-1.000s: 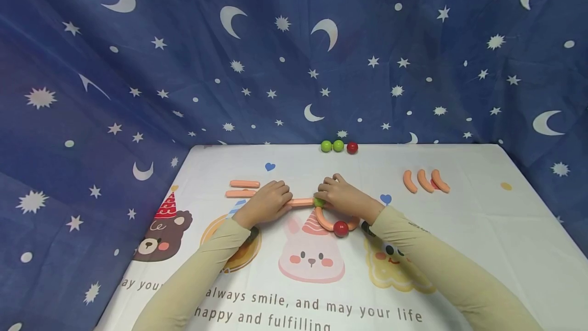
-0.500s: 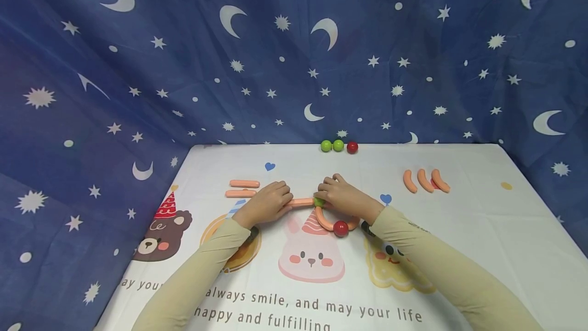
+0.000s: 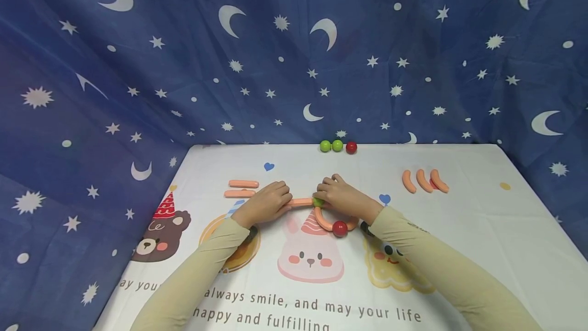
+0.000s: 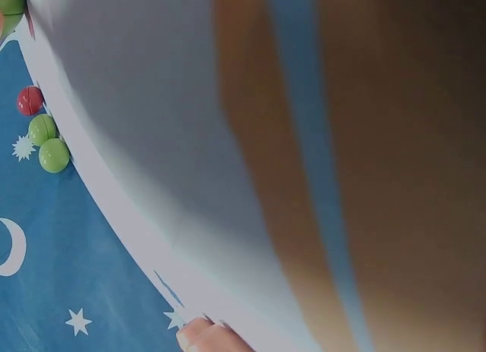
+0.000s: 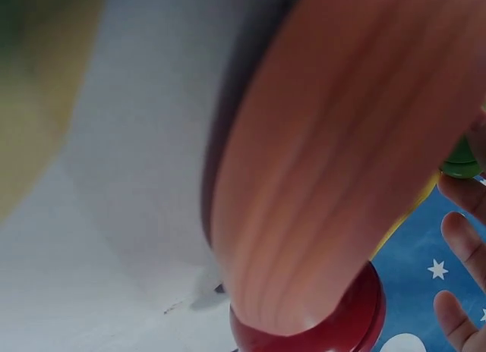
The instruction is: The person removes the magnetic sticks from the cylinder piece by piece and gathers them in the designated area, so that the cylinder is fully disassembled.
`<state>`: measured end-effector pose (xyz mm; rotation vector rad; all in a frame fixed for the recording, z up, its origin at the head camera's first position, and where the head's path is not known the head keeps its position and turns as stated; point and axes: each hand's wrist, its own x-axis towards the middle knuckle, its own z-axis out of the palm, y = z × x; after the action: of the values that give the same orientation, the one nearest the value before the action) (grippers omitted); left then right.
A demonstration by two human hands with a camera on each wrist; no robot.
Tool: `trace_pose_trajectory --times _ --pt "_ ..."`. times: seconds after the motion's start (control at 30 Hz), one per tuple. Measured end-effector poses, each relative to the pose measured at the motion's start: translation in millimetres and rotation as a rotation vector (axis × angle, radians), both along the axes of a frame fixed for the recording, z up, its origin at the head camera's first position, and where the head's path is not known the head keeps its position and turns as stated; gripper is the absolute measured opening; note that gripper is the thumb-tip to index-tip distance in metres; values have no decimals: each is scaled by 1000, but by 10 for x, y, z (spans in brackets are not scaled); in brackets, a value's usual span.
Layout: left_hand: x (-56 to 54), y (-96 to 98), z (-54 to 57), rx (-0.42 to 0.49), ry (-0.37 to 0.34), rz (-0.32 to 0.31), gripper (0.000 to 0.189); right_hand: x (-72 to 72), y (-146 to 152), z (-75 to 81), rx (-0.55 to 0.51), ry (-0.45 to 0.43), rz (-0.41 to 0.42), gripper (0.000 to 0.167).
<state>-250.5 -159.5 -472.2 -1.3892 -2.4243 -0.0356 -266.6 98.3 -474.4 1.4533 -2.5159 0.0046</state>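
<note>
My left hand point(image 3: 266, 202) grips the left part of a straight orange stick point(image 3: 301, 202). The stick's right end meets a green ball point(image 3: 318, 202), which my right hand point(image 3: 339, 195) holds with its thumb and finger. Below that ball a curved orange piece point(image 3: 323, 221) runs down to a red ball point(image 3: 340, 229). A second curved piece point(image 3: 352, 223) rises from the red ball and is partly covered by my right wrist; it fills much of the right wrist view. In that view some right fingers point(image 5: 462, 242) extend loosely near the green ball point(image 5: 460, 161).
Two straight sticks point(image 3: 243, 184) lie left, beyond my left hand. Two green balls point(image 3: 337, 145) and a red ball point(image 3: 351, 147) line the back edge. Several curved pieces point(image 3: 423, 181) lie at right. A blue star-patterned curtain point(image 3: 275, 55) hangs behind the white tablecloth point(image 3: 487, 249).
</note>
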Motion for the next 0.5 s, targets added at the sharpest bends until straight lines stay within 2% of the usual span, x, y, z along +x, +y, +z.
trace_pose_trajectory --times 0.27,0.5 --pt "6 2 11 13 44 -16 12 -15 3 -8 16 -5 -12 25" --pt "1 -4 -1 36 42 -24 11 -15 0 -2 15 -1 -6 25"
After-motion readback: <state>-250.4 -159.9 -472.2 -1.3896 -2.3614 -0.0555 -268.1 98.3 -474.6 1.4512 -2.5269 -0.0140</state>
